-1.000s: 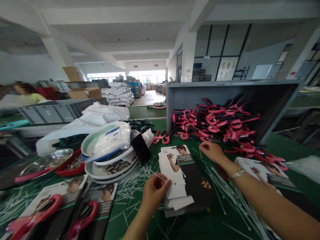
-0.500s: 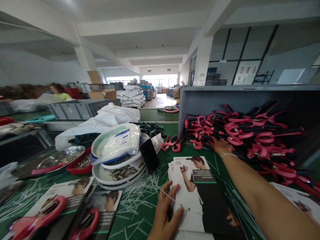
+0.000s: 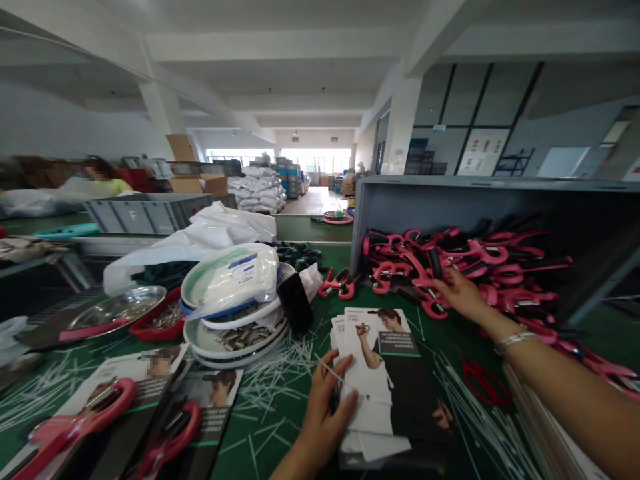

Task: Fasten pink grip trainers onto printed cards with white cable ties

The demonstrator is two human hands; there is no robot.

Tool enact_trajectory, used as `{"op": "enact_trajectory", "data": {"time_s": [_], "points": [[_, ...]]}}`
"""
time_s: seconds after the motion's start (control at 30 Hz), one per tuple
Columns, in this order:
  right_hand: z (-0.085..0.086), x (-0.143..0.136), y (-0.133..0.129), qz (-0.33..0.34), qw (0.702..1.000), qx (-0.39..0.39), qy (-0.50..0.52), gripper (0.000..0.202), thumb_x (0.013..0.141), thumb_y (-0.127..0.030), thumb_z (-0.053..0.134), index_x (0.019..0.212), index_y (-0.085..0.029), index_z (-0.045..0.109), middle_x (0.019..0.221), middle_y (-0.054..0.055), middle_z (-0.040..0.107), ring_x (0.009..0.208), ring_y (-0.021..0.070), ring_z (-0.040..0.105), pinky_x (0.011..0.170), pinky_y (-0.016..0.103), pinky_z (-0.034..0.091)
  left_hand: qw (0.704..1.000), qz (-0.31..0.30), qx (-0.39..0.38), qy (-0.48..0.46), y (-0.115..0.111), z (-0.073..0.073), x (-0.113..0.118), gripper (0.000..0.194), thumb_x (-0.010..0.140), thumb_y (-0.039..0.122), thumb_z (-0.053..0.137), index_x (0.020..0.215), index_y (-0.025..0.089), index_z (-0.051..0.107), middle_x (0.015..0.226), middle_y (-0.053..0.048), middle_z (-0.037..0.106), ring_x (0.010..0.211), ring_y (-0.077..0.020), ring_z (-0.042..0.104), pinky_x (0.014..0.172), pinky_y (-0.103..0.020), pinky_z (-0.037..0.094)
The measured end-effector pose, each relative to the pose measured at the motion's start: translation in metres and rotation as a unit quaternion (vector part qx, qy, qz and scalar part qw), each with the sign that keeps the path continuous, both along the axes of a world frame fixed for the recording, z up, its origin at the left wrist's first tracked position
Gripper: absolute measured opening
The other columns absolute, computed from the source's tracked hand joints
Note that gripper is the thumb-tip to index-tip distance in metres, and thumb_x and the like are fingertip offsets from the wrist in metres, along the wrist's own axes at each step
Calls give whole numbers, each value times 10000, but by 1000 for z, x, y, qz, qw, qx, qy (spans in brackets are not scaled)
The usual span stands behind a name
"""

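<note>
My left hand (image 3: 327,407) lies against a stack of printed packaging cards (image 3: 373,400), its fingers curled around a thin white cable tie (image 3: 330,367). My right hand (image 3: 463,293) reaches to the front of a grey crate (image 3: 480,187), fingers closed on a pink and black hand grip strengthener (image 3: 425,283). Many similar strengtheners (image 3: 505,273) are heaped in the tipped crate. At lower left, two strengtheners (image 3: 95,420) lie on printed cards (image 3: 220,400).
Loose cable ties (image 3: 280,380) are scattered on the green table. Stacked white bowls (image 3: 235,340) hold metal parts, with a black phone (image 3: 296,307) leaning beside them. Red scissors (image 3: 483,383) lie at right. A person (image 3: 105,177) is far left.
My right hand has drawn back slightly, bringing a strengthener to the front of the heap. The red scissors have come into sight under my right arm. My left hand stays at the cards.
</note>
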State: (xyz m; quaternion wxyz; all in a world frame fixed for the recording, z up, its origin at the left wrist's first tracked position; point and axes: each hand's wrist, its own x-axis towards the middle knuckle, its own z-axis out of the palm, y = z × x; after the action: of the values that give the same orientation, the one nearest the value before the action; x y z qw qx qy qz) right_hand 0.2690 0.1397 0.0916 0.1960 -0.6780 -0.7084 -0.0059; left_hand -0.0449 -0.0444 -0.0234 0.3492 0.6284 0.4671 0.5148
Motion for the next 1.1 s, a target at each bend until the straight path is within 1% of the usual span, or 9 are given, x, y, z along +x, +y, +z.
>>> {"op": "enact_trajectory", "data": {"time_s": [0.1, 0.17, 0.27, 0.37, 0.47, 0.67, 0.8, 0.97, 1.1], "points": [[7, -22, -39, 130, 984, 87, 82, 406, 920, -367, 369, 1244, -122, 364, 979, 107, 656, 828, 184, 656, 698, 276, 520, 1000, 0, 11, 3, 0, 1, 0, 463, 814, 448, 550, 1246, 281, 547, 1382, -99, 377, 1294, -295, 344, 1057, -470, 300], [8, -43, -61, 224, 956, 171, 77, 351, 893, -346, 435, 1183, -149, 433, 1010, 108, 645, 873, 204, 644, 752, 315, 514, 1000, -5, 17, 3, 0, 2, 0, 458, 815, 418, 559, 1250, 275, 543, 1381, -103, 376, 1294, -290, 342, 1056, -469, 298], [4, -71, -82, 305, 920, 245, 38, 286, 889, -258, 432, 1146, -139, 475, 1027, 129, 638, 937, 220, 627, 800, 356, 507, 1000, -7, 20, 1, 0, 5, 0, 447, 817, 376, 566, 1251, 269, 540, 1381, -98, 377, 1301, -276, 330, 1069, -463, 277], [-3, -88, -89, 364, 894, 262, 23, 273, 879, -188, 420, 1137, -140, 494, 1051, 134, 630, 1024, 220, 594, 854, 390, 498, 1000, -7, 19, 1, -1, 6, 0, 441, 812, 364, 573, 1241, 264, 549, 1372, -95, 385, 1290, -268, 344, 1065, -449, 285], [-11, -94, -92, 414, 876, 246, 17, 303, 862, -114, 385, 1139, -160, 500, 1075, 118, 632, 1055, 196, 582, 875, 394, 500, 1000, -2, 23, -8, -1, 6, 1, 437, 803, 367, 581, 1227, 261, 560, 1353, -99, 398, 1272, -275, 367, 1048, -451, 302], [-25, -89, -103, 459, 862, 216, -4, 358, 854, -55, 391, 1174, -188, 479, 1132, 109, 619, 1118, 183, 551, 897, 398, 500, 999, 4, 29, -21, 1, 2, 1, 474, 790, 363, 590, 1244, 239, 533, 1360, -100, 410, 1280, -268, 363, 1039, -427, 315], [-23, -86, -107, 488, 840, 237, -4, 420, 856, -20, 390, 1218, -228, 434, 1191, 100, 580, 1177, 175, 503, 925, 409, 487, 999, 11, 34, -36, 3, -1, 2, 539, 784, 341, 596, 1294, 222, 469, 1371, -96, 421, 1277, -265, 363, 1039, -426, 315], [-13, -91, -94, 449, 848, 277, 42, 356, 850, -96, 456, 1167, -256, 477, 1162, 99, 588, 1118, 200, 542, 902, 425, 497, 998, 10, 35, -45, 5, -5, 3, 505, 774, 341, 610, 1258, 244, 503, 1354, -92, 438, 1260, -274, 379, 1020, -426, 332], [-13, -97, -80, 434, 860, 262, 62, 320, 851, -159, 474, 1162, -229, 491, 1147, 111, 599, 1099, 225, 553, 914, 457, 481, 998, 11, 35, -45, 5, -5, 2, 494, 776, 347, 609, 1251, 262, 505, 1361, -87, 428, 1259, -275, 379, 1004, -425, 351]]}}
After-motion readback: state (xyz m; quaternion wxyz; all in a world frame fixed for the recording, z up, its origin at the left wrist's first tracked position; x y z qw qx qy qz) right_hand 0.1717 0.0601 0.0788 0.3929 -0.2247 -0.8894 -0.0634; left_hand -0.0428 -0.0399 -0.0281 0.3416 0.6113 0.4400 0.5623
